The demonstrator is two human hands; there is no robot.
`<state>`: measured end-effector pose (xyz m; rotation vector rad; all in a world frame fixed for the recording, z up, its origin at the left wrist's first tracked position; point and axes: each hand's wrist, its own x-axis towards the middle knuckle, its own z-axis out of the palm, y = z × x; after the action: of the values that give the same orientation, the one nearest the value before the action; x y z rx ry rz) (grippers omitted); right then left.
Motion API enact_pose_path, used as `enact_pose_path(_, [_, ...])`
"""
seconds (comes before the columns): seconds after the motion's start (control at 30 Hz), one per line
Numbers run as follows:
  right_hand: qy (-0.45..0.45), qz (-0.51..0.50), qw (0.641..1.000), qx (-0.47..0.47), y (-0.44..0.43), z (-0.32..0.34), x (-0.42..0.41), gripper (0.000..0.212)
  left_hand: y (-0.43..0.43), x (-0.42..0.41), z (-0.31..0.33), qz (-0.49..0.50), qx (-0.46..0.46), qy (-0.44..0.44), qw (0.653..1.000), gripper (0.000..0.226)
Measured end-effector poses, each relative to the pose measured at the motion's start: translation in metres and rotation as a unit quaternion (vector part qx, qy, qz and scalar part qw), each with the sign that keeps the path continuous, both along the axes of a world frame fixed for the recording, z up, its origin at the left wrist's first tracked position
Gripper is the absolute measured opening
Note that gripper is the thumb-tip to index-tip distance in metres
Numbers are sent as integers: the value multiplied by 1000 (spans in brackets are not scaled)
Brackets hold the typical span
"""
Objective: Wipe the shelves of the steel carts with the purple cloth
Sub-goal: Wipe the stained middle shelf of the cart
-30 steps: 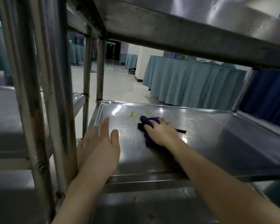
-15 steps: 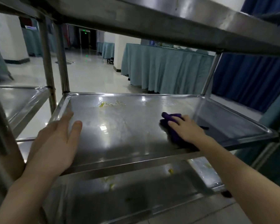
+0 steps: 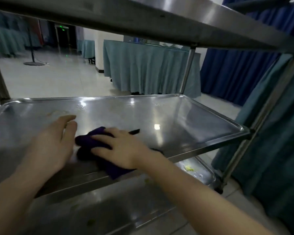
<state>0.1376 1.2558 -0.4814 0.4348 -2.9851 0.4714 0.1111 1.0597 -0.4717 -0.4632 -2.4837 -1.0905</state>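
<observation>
The middle shelf (image 3: pixel 185 116) of a steel cart fills the view, shiny, with faint smears near its back left. A bunched purple cloth (image 3: pixel 90 141) lies near the shelf's front edge. My right hand (image 3: pixel 120 147) presses flat on the cloth, fingers spread and pointing left. My left hand (image 3: pixel 53 146) rests flat on the shelf just left of the cloth, fingers straight, close to the cloth's edge. Part of the cloth hangs over the front rim below my right wrist.
The top shelf (image 3: pixel 159 19) overhangs close above. The bottom shelf (image 3: pixel 197 172) carries yellow-green food scraps. Steel posts (image 3: pixel 187 68) stand at the corners. Teal-skirted tables (image 3: pixel 143 68) and a blue curtain (image 3: pixel 236 73) lie behind; a teal drape (image 3: pixel 275 133) is at right.
My right hand has slid the cloth leftward along the shelf toward my left hand, nearer the front edge. The view has swung to the right.
</observation>
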Motion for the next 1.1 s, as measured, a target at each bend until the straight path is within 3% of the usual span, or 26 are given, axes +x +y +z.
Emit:
enact_pose_path(0.17, [-16,-256,966,-22,228,13,1,52,61,18,-2,-50,-75,-20,996,43])
enact_pose_path(0.3, [-48,-409,911,23,319,22,2,56,91,38,-8,-102,-143,-30,984,61])
enact_pose_path(0.4, [-24,-336,940,50,278,16,6,55,113,34,-8,-81,-165,-14,983,56])
enact_pose_path(0.5, [34,-140,987,70,198,5,20,54,160,25,-4,-79,-158,13,984,41])
enact_pose_path(0.6, [22,-8,999,36,161,2,31,56,203,23,-4,-86,-158,27,983,36])
enact_pose_path(0.73, [-2,-55,998,13,235,11,18,49,202,18,-9,-64,-196,26,978,41])
enact_pose_path(0.8, [-2,-161,987,3,303,16,9,44,199,18,-10,-72,-202,7,977,42])
enact_pose_path(0.87, [-12,-314,949,9,370,21,-2,48,203,20,-10,-82,-215,8,973,41])
enact_pose_path(0.93, [-32,-401,915,36,406,21,-16,57,209,24,-8,-89,-222,16,971,41])
enact_pose_path(1.0, [-22,-388,920,57,400,18,-36,59,210,25,-7,-82,-227,17,970,41])
enact_pose_path(1.1, [4,-266,962,57,334,17,-62,55,208,24,-6,-68,-218,7,974,44])
